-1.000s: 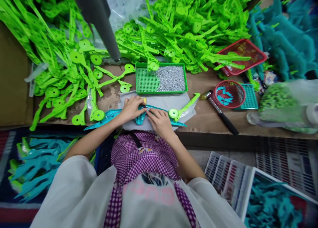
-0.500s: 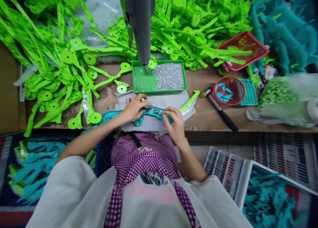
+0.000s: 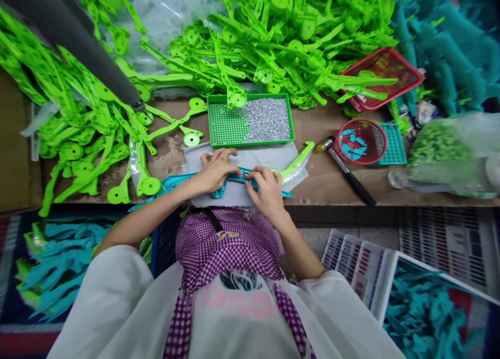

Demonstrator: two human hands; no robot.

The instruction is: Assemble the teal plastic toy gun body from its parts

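A long teal plastic part (image 3: pixel 172 183) lies across a grey cloth (image 3: pixel 269 156) at the table's front edge. My left hand (image 3: pixel 213 172) is closed over its middle, fingers curled on top. Just to the right, my right hand (image 3: pixel 266 190) pinches the same part, its fingertips almost touching the left ones. A green plastic arm (image 3: pixel 299 160) sticks out to the right from under my right hand. Behind the cloth sits a green tray (image 3: pixel 228 125) half filled with small silver screws (image 3: pixel 267 119).
Heaps of green plastic arms (image 3: pixel 273 36) cover the table's back and left. A grey hanging tool (image 3: pixel 74 36) slants in from the upper left. A hammer (image 3: pixel 346 171), a round red basket (image 3: pixel 361 141) and a red tray (image 3: pixel 385 75) lie right. Teal parts fill boxes (image 3: pixel 425 317) below.
The grey hanging tool has swung from above the screw tray to the upper left. My right hand has slid left along the teal part, closer to my left hand.
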